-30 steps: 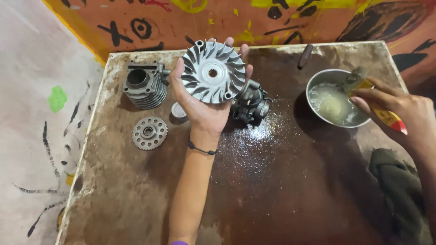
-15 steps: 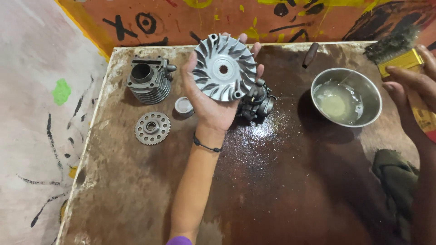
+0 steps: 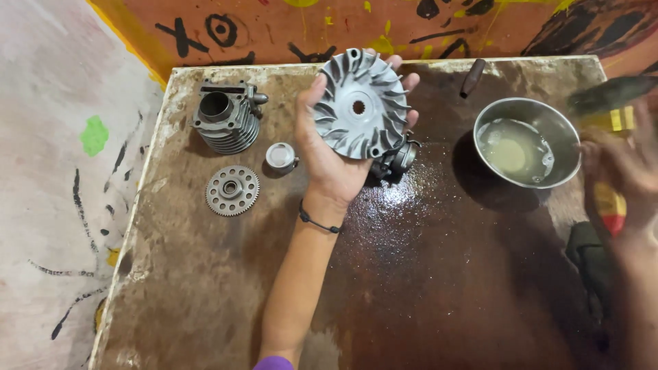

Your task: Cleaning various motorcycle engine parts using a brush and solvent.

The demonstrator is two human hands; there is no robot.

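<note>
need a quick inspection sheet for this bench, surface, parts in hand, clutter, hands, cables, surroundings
surface: brown board table, stained, with a wet glossy patch in the middle.
job's things: finned metal fan wheel held face up above the table; paintbrush, blurred, beside a steel bowl of cloudy liquid.
clutter: finned engine cylinder, toothed gear disc, small round cap, dark metal part under the wheel, brown handle, dark cloth.
grippers: left hand cradles the fan wheel; right hand grips the paintbrush, motion-blurred.
cables: nothing seen.
surroundings: orange painted wall with black marks; pale spattered floor at left.
</note>
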